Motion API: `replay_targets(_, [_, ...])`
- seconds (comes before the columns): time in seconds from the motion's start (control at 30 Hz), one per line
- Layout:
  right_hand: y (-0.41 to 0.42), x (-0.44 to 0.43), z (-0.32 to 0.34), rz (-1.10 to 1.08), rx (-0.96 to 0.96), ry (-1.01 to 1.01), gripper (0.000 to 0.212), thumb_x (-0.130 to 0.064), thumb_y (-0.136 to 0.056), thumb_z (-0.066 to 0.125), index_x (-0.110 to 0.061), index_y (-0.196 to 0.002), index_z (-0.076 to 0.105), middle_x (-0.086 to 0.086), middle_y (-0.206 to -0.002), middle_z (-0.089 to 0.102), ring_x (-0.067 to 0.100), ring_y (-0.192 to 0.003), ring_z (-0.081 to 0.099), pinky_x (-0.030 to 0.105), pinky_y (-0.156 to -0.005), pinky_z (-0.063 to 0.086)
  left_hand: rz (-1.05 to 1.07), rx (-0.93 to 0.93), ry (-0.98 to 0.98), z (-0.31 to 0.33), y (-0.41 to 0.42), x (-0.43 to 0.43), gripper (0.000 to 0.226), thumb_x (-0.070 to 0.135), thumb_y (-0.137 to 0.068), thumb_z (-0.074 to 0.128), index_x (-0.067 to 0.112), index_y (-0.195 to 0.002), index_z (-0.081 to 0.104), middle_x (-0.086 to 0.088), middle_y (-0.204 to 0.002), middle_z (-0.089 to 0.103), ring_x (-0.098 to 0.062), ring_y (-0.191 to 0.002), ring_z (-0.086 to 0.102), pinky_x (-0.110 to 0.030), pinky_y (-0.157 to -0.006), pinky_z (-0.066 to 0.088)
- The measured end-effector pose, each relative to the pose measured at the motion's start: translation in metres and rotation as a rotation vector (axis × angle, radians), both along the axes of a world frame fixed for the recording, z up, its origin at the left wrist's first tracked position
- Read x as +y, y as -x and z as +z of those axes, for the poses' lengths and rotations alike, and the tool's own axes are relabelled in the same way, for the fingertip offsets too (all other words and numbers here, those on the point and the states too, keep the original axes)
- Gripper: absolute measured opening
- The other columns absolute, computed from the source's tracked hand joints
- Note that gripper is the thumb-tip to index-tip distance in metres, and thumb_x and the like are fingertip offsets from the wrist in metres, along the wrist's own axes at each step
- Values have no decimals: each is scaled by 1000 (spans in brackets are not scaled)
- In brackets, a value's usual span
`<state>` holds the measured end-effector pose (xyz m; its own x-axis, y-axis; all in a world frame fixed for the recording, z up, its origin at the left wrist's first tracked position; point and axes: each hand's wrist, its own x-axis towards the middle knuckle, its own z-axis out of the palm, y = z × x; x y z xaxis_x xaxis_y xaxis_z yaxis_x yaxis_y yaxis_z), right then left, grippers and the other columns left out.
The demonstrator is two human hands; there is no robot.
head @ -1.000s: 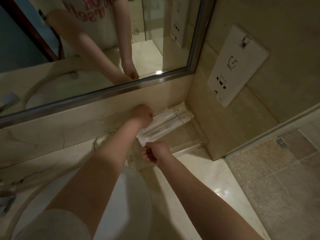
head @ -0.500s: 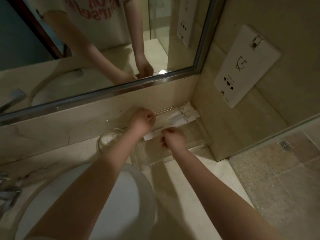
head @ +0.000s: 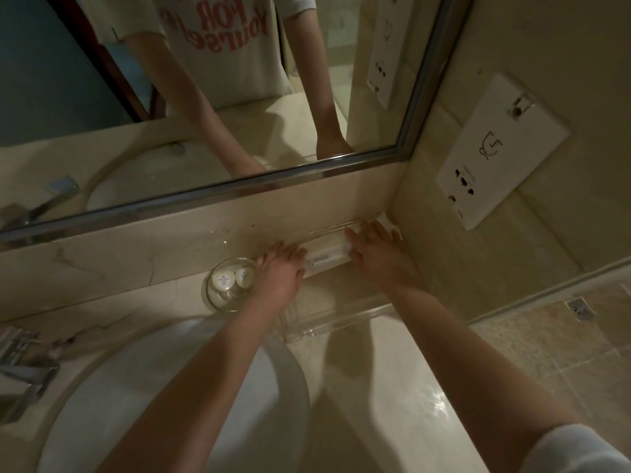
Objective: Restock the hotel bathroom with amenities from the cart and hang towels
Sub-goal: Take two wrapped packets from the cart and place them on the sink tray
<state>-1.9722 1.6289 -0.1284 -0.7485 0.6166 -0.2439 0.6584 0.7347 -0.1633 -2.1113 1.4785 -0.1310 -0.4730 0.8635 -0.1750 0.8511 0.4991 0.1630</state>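
One faucet [head: 25, 373] stands at my far left, beside the white basin [head: 191, 387] under my forearms. Just right of the basin's back edge, on the counter [head: 403, 387] against the wall, sits a round glass dish [head: 212, 299] holding two small bottles [head: 222, 278] with white caps, side by side.

My left hand [head: 280, 273] lies next to the dish, fingers straight and close together, pressing flat on the left end of the white packets [head: 327, 257]. The packets lie lengthwise along the back wall inside a clear tray [head: 341, 324] that fills the counter's corner. How many packets there are I cannot tell, since my hands cover most of them.

My right hand [head: 375, 250] rests on their right end, palm down, fingers spread and reaching towards the corner. Neither hand grips anything.

Above, the mirror [head: 102, 80] shows both arms. On the side wall to the right hangs a white socket plate [head: 495, 158], and lower right a drain [head: 580, 308] is set in the tiled floor.
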Motion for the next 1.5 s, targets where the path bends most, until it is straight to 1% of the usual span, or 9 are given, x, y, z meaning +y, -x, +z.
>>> replay_targets(0.4, [9,-13,-1,-92,-20,58,61,-40,-98,34,-33,-151,5,1,-161,-3,22,-148,-6,53,-115,-1,74,-4,41,0,-5,4,53,27,-94,42,17,-145,29,-3,-153,27,-25,-144,17,-43,-108,28])
replay_targets(0.53, [1,-17,12,-106,54,68,62,-38,-98,38,-31,-151,8,0,-161,1,20,-148,-3,50,-116,-1,118,-94,42,11,-14,-1,58,27,-96,40,17,-149,18,-6,-158,15,-27,-146,9,-48,-114,19])
replay_targets(0.63, [-5,-28,20,-127,136,49,58,-36,-98,38,-26,-151,16,1,-160,11,19,-147,6,45,-118,7,198,-131,-92,22,-22,-7,52,27,-96,42,14,-145,30,-9,-154,24,-27,-143,17,-44,-113,19])
replay_targets(0.77, [-17,-49,30,-156,398,21,50,-27,-93,49,-18,-141,39,7,-146,40,26,-135,34,36,-106,27,423,-295,-419,31,-37,-20,36,20,-91,53,5,-124,56,-14,-127,56,-31,-120,48,-33,-99,36])
replay_targets(0.87, [-23,-69,41,-200,530,208,39,-20,-91,52,-14,-129,53,9,-124,59,28,-117,51,33,-94,38,600,-562,-589,48,-51,-34,29,16,-91,56,4,-117,60,-10,-114,62,-22,-104,56,-20,-83,43])
replay_targets(0.97, [-31,-89,56,-273,546,338,27,-21,-90,53,-15,-114,64,7,-103,70,25,-98,63,32,-82,49,683,-739,-689,66,-61,-49,23,14,-92,55,2,-111,62,-5,-97,61,-14,-87,54,0,-56,38])
replay_targets(1.13, [-52,-129,73,-374,689,457,18,-18,-89,57,-11,-101,69,8,-89,70,23,-81,66,32,-79,51,648,-933,-710,85,-73,-80,8,17,-93,53,15,-92,61,-1,-87,66,-14,-81,59,-19,-57,40])
replay_targets(1.23, [-66,-162,84,-488,793,524,10,-15,-89,57,-16,-93,66,3,-77,66,15,-64,62,29,-71,50,548,-991,-692,96,-84,-104,9,17,-94,52,12,-96,60,0,-83,64,-10,-74,58,-21,-62,42])
replay_targets(1.5, [-108,-261,111,-741,991,506,11,-16,-91,57,-13,-96,65,8,-80,67,16,-63,62,19,-59,44,230,-1102,-589,127,-107,-174,13,17,-92,54,21,-80,58,-1,-85,64,-8,-73,56,-18,-61,42])
